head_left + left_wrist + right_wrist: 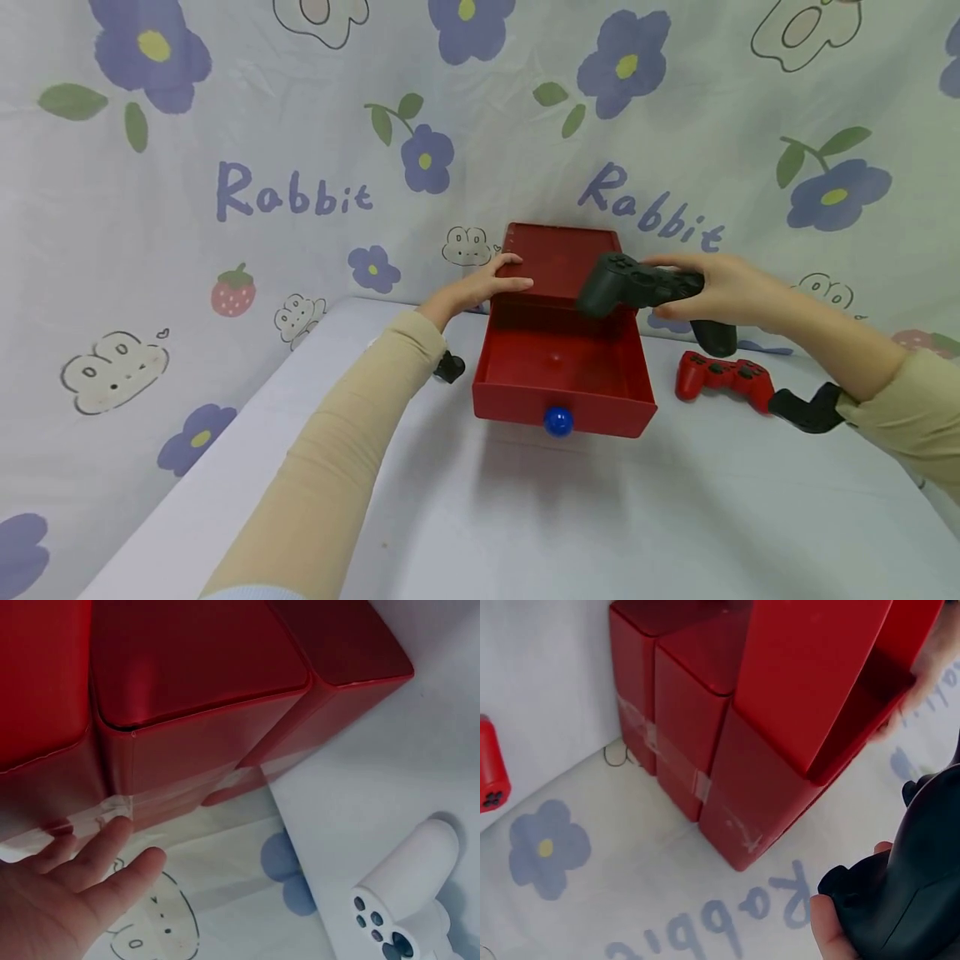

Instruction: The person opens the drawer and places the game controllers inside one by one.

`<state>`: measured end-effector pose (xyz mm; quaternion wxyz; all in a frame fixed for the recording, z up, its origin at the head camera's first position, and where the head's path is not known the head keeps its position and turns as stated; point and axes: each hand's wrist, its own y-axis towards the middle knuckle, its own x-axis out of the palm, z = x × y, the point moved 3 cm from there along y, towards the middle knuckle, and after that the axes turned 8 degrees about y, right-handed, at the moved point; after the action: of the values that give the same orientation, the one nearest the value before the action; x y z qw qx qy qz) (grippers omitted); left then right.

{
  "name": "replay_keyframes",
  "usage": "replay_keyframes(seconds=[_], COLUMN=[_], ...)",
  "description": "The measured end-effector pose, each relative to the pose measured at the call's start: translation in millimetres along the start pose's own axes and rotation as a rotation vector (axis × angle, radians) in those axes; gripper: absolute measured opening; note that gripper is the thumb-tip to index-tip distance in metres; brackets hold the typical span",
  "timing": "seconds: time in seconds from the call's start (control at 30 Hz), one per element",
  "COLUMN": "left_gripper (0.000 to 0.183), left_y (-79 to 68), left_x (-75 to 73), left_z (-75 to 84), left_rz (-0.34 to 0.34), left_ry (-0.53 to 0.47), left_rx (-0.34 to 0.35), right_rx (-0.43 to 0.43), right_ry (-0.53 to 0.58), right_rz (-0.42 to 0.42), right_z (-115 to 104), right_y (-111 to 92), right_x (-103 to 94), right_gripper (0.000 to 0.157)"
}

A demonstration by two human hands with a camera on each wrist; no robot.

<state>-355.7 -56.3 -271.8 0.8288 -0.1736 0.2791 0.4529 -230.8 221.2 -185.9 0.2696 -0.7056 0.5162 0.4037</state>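
Right hand [720, 287]: fingers and thumb gripping one side of a black controller [637, 286], above open red drawer [517, 404]. Left hand [480, 287]: fingers spread at edge of red cabinet [558, 258]. Risk — lopsided grip, I'd judge, could tip controller onto drawer's rim.

A smooth white table [675, 517] carries the things, its far edge running along a hanging cloth [300, 117] printed with flowers and rabbits. Toward that far edge stands a red cabinet [562, 260] in stacked tiers, its pulled-out drawer [558, 362] jutting over the tabletop, where a soft shadow falls beneath it. To the right of the cabinet, and apart from it, a red game controller [723, 377] lies on the white surface, while a white controller [405, 881], seen best from the left wrist, lies on the left side, also clear of the cabinet.
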Motion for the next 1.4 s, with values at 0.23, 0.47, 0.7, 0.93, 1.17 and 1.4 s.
replay_keyframes(seconds=[0.23,0.47,0.7,0.93,1.17,1.4], left_gripper=[0.062,0.061,0.061,0.058,0.057,0.06], left_y=[1.2,1.1,1.4,1.7,1.7,1.5], left_x=[1.3,0.9,0.8,0.1,0.5,1.1], left_z=[-0.8,0.5,-0.4,0.0,0.0,-1.2], left_rz=[-0.003,0.0,0.0,0.008,0.006,0.009], left_ry=[-0.019,-0.016,-0.01,-0.011,0.011,0.013], left_rx=[0.01,0.018,0.012,0.044,0.053,0.019], right_rx=[-0.028,-0.063,-0.093,-0.111,-0.133,-0.197], right_ry=[-0.014,0.027,0.047,0.053,0.071,0.071], right_rz=[0.004,-0.007,-0.064,-0.08,-0.083,-0.084], right_z=[-15,-29,-39,-44,-42,-40], right_y=[4,11,20,26,31,37], right_x=[5.0,14.5,27.7,40.9,55.8,72.7], right_gripper=[0.063,0.061,0.063,0.063,0.061,0.061])
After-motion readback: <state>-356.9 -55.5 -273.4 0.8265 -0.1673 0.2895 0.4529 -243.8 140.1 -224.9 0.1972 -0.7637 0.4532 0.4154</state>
